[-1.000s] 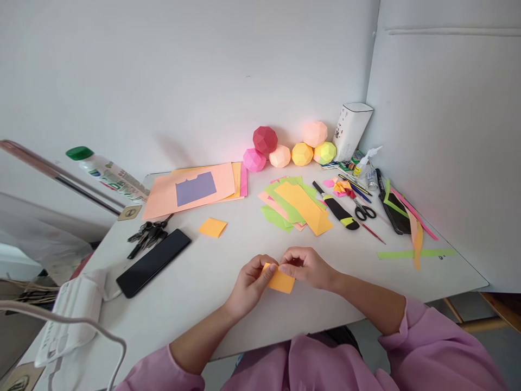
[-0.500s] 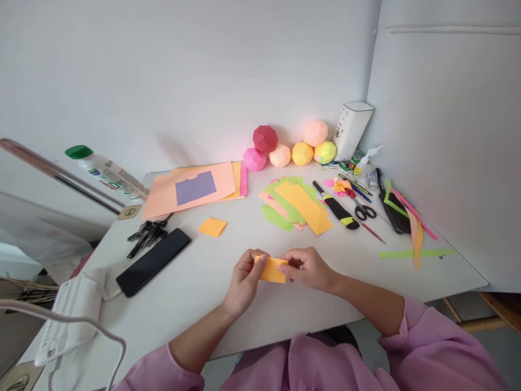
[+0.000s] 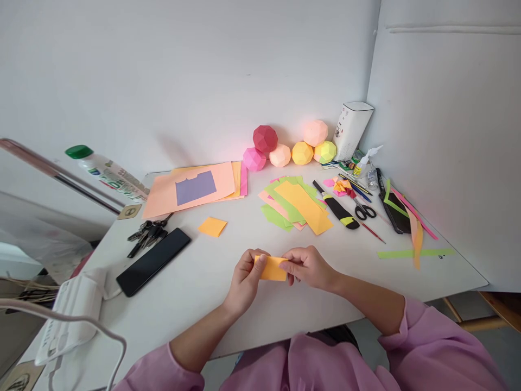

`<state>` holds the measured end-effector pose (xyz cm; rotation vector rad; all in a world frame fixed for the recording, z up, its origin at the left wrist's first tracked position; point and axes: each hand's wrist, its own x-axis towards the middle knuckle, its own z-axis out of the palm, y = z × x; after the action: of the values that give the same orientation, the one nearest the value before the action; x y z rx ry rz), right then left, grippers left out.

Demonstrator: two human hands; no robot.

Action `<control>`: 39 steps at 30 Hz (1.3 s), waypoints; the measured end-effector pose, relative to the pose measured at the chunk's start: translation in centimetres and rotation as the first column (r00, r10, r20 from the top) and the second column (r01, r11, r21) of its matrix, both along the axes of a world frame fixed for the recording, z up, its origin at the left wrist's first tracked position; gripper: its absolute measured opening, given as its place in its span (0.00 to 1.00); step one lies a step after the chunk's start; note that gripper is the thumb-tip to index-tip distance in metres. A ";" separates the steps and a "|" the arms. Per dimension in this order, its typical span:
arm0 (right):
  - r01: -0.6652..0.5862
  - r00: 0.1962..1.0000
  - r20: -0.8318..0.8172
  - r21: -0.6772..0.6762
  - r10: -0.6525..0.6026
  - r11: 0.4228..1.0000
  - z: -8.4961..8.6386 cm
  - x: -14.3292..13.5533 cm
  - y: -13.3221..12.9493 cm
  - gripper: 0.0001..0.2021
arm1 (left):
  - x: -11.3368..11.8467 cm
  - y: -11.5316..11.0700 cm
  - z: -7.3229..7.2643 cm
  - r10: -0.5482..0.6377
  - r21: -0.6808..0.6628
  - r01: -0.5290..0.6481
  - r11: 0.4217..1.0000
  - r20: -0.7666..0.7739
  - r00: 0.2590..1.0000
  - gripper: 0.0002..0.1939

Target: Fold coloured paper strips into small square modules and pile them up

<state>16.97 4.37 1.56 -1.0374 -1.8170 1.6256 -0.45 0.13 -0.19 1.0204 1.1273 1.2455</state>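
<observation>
A small orange paper piece [image 3: 273, 269] is held between both hands, above the white table [image 3: 228, 336] near its front edge. My left hand [image 3: 247, 277] pinches its left end, thumb on top. At the right end, my right hand [image 3: 310, 267] grips the upper corner between thumb and fingers. Another orange paper piece [image 3: 212, 227] lies on the table, up and to the left of my hands. Behind my hands is a loose pile of green, pink and orange paper [image 3: 303, 201].
Paper balls [image 3: 265, 139] sit along the wall, with large paper sheets [image 3: 163, 190] to their left. A black phone [image 3: 153, 262], keys [image 3: 148, 234] and a white power strip [image 3: 73, 315] lie left. A cutter [image 3: 340, 210], scissors [image 3: 363, 209] and a glue bottle [image 3: 362, 163] are right.
The fingers of my right hand have shifted slightly at the paper's right end, and the lower fingers show more below it. The paper's lower edge has tilted up a little.
</observation>
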 end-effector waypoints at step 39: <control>-0.003 0.999 -0.033 -0.039 0.002 0.999 0.0 0.2 0.2 0.14 | 0.0 -0.1 0.4 0.025 0.034 -0.020 0.999 -0.129 0.991 0.11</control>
<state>17.13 4.56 1.61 -1.0199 -1.7729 1.6760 -0.47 0.03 0.18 1.1296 1.2243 1.2332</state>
